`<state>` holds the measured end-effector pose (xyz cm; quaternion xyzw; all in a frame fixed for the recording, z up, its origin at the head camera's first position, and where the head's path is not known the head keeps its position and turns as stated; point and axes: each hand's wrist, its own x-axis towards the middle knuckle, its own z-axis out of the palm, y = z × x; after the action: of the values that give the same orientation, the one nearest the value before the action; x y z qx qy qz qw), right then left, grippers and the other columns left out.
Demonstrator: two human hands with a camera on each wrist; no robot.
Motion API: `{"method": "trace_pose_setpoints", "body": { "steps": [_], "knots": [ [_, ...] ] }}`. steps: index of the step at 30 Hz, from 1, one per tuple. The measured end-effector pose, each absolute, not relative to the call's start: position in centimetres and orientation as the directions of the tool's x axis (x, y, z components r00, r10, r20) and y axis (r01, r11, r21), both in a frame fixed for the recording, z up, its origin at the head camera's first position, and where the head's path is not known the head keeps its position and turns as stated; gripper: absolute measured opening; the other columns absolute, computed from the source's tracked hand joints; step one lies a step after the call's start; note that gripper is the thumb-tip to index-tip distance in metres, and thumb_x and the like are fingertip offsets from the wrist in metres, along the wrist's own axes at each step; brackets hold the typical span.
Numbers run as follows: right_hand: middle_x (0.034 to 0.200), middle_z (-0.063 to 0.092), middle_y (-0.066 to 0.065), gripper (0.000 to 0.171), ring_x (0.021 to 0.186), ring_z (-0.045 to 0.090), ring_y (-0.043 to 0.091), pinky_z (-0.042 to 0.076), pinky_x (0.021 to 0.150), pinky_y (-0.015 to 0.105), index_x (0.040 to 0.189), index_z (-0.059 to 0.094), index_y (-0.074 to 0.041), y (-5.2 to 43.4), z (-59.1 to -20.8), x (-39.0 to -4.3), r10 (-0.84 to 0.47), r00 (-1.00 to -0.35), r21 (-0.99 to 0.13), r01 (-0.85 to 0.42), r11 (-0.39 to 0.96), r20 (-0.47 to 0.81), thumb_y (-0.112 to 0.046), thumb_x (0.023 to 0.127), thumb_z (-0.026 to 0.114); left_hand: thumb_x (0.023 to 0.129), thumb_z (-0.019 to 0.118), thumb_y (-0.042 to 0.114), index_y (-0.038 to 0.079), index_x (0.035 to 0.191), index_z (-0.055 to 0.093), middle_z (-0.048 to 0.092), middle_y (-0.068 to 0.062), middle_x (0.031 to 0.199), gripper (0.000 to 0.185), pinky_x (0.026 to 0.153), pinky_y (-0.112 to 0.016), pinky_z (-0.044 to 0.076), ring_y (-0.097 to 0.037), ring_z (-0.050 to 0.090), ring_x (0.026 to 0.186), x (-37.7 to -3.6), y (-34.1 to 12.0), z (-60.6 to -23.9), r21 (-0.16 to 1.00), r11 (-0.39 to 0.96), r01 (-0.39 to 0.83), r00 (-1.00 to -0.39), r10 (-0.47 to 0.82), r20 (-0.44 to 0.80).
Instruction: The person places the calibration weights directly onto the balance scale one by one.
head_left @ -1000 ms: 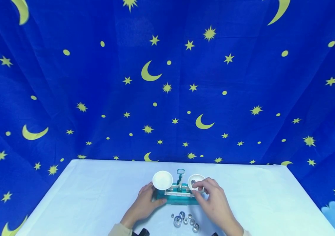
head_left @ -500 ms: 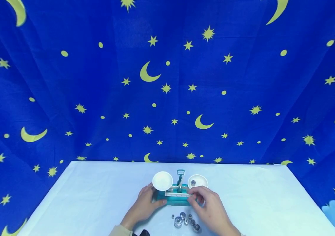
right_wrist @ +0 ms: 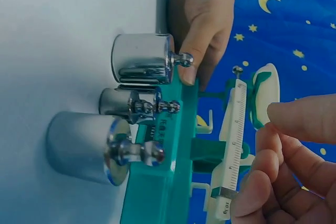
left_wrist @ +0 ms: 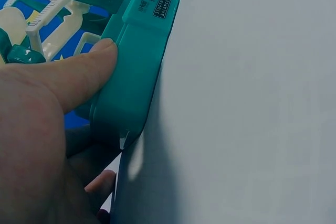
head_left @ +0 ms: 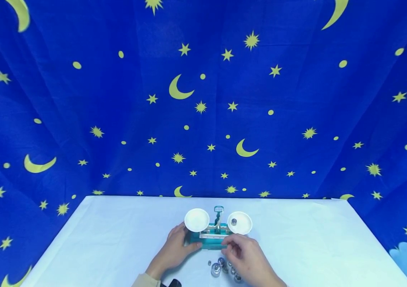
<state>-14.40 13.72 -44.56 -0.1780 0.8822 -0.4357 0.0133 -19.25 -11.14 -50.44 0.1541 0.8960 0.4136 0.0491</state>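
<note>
Hiding some weights (head_left: 221, 268): right hand (head_left: 246, 259).

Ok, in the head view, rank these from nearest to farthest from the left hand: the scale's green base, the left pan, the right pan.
From the left hand:
1. Green base, gripped by it.
2. Left pan, just above the hand.
3. Right pan, across the scale, holding one weight.

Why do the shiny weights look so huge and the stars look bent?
Right wrist view: the camera sits close, so the metal weights loom large with bright glare streaks. Head view: the wide lens curves the starry backdrop, and the balance scale looks tiny. Left wrist view: the left hand is near and soft.
</note>
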Motion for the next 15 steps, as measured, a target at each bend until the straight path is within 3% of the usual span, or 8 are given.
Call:
{"method": "trace_pose_setpoints", "body": {
  "steps": [15],
  "knots": [
    [0.076,0.058,-0.011,0.013,0.066,0.053,0.003,0.048,0.057,0.022,0.101,0.073,-0.011,13.7,-45.7,-14.9,-0.415,-0.909,-0.798,-0.27,0.54,0.027,-0.021,0.093,0.071,0.089,0.072,0.047,-0.001,0.151,0.04,0.041,-0.023,0.154,0.085,0.119,-0.065,0.014,-0.043,0.033,0.144,-19.3,-11.2,-50.3,0.755,0.62,0.213,-0.952,0.306,0.017]
  ]
}}
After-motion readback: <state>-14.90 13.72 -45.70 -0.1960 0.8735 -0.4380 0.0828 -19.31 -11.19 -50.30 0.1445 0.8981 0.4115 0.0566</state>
